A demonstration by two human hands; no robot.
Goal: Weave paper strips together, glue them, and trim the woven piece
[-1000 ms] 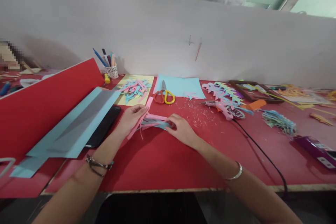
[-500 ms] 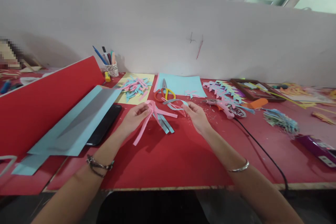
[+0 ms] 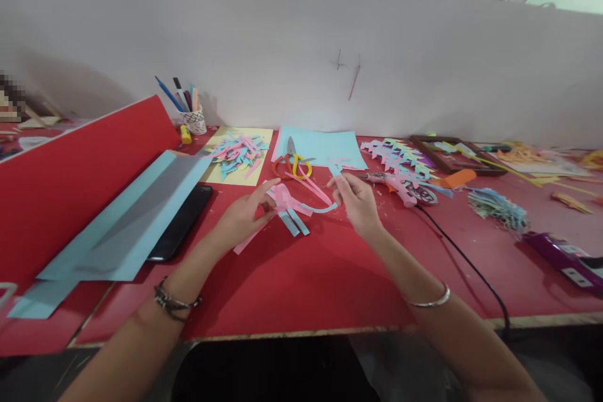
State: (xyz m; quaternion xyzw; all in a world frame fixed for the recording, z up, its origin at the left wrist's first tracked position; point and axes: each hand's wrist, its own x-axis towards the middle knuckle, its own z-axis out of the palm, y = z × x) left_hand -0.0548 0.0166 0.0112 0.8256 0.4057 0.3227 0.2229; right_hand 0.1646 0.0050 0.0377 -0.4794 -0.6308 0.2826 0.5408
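Several pink and blue paper strips [image 3: 284, 197] are clasped above the red table [image 3: 301, 289] by the left hand [image 3: 245, 217], apparently for steadiness; whether the right hand [image 3: 358, 202] is closed cannot be told. Scissors [image 3: 291, 147] are laid beyond, perhaps for easy reach.

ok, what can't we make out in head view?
Head: part of black phone, covered by blue sheets.
Head: lower ends of pens, hidden by cup.
Head: right end of purple device, cut by frame edge.
Head: grip of left hand on paper strips, blurred.
Head: palm of right hand, turned from camera.
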